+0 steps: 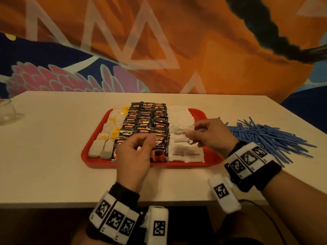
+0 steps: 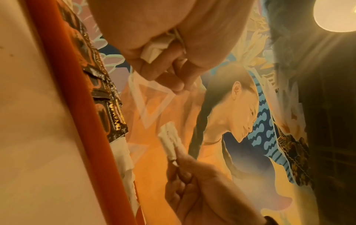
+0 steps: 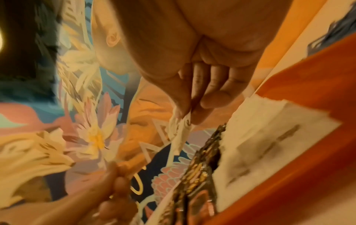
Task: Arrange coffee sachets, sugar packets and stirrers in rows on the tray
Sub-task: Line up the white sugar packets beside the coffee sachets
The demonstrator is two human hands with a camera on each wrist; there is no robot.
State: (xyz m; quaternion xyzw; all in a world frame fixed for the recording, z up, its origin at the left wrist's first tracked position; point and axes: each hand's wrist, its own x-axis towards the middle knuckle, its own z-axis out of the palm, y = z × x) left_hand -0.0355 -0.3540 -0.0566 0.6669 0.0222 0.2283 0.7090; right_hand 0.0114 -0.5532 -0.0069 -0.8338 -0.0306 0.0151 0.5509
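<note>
While the thumb and forefinger of the right hand (image 1: pixel 213 134) pinch a white sugar packet (image 1: pixel 190 129) by its end, the other fingers curl loosely behind it, and the packet is held just above the white rows at the right side of the tray (image 1: pixel 88 152). From the right wrist the same packet (image 3: pixel 180 129) hangs edge-on from the fingertips (image 3: pixel 185 109), clear of the packets lying flat below it. The left hand (image 1: pixel 134 156) hovers over the near edge of the tray with its fingers curled in, and the left wrist view shows a crumpled white packet (image 2: pixel 154 48) gripped between the folded fingers (image 2: pixel 154 71) and the palm. On the red tray the goods lie in overlapping rows that run from the near edge to the far edge: white sugar packets in rows (image 1: pixel 180 119) on the right, dark coffee sachets (image 1: pixel 146 121) in three rows down the middle, and white pouches with yellow tags (image 1: pixel 109 135) in two rows on the left. The tray sits near the middle of the tabletop (image 1: pixel 53 156), closer to the far edge than the near one. A loose heap of blue stirrers (image 1: pixel 269 138) lies on the tabletop towards its right edge, just beside the tray and off it. A clear glass (image 1: pixel 6 110) stands at the far left corner, well apart from the tray.
</note>
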